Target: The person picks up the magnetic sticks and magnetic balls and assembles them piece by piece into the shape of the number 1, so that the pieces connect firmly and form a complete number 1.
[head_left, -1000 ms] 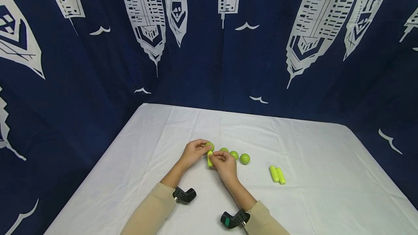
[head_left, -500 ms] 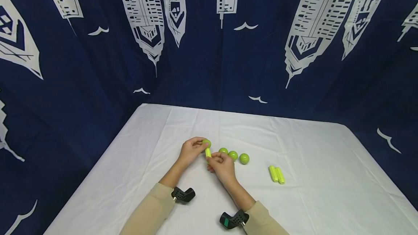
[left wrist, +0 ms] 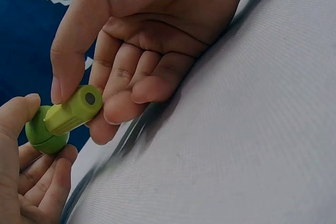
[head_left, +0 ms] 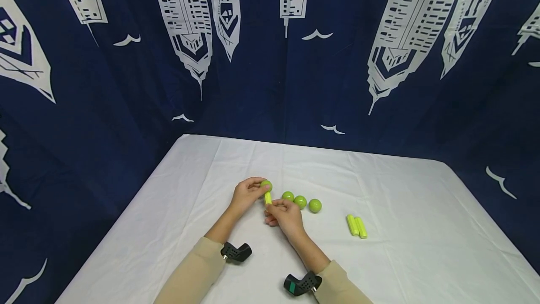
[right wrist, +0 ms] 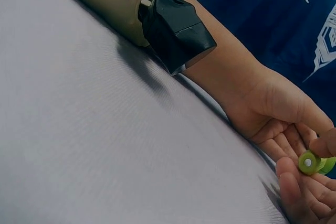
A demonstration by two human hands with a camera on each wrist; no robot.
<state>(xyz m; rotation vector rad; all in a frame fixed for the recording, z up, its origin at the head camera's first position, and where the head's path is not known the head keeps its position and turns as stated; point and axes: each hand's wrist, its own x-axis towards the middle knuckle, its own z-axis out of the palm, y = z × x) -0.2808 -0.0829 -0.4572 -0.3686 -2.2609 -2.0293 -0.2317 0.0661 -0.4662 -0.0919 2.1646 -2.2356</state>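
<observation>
Navy curtain (head_left: 287,69) printed with white towers behind; white-covered counter (head_left: 413,247) in front. Yellow-green rod (head_left: 267,197) and green ball (head_left: 266,185) held between the two hands, rod's far end against the ball; whether fastened, cannot tell. Grey disc (left wrist: 90,98) on the rod's free end. Judgement on handling: best to hold the ball still, keep the rod aimed at its middle, and apply any force straight along the rod, not sideways.

Left hand (head_left: 246,196): thumb and fingers pinching the ball, forearm slanting inward. Right hand (head_left: 288,217): pinching the rod toward its free end, wrist angled in to meet the left. Just beyond the right hand, three spare balls (head_left: 300,201), one slightly apart. Farther right, two spare rods (head_left: 361,227) side by side. Black camera (head_left: 236,252) at the left wrist, another at the right.
</observation>
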